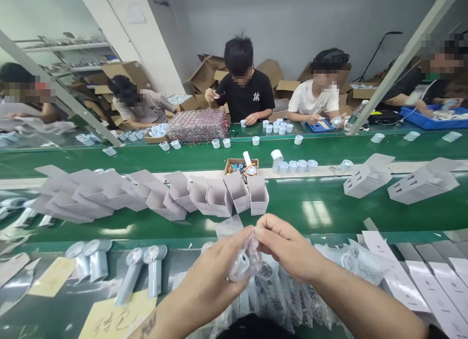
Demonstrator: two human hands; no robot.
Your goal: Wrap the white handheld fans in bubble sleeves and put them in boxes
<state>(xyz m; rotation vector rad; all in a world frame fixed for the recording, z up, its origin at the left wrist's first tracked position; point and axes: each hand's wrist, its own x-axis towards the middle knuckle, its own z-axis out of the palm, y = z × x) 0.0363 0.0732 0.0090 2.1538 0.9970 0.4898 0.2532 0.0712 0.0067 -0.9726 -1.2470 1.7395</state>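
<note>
Workbench (pixel 183 258) below, bag (pixel 243 265) in left hand (pixel 218 261)

The left hand (pixel 215 263) covered much of the clear plastic bag (pixel 253 266), so the pale thing inside wouldn't show its full shape to me. Some fingers of the right hand (pixel 280 244) were tucked out of sight. Forearms and dark clothing hid part of the bagged heap (pixel 288 292) below. The handwritten yellow card (pixel 119 313) ran off the bottom edge — partly under the left forearm. Rightmost, the flat white cartons (pixel 427 283) were cut off, their print unreadable; the cardboard box's small parts (pixel 237 169) were too tiny to tell.
</note>
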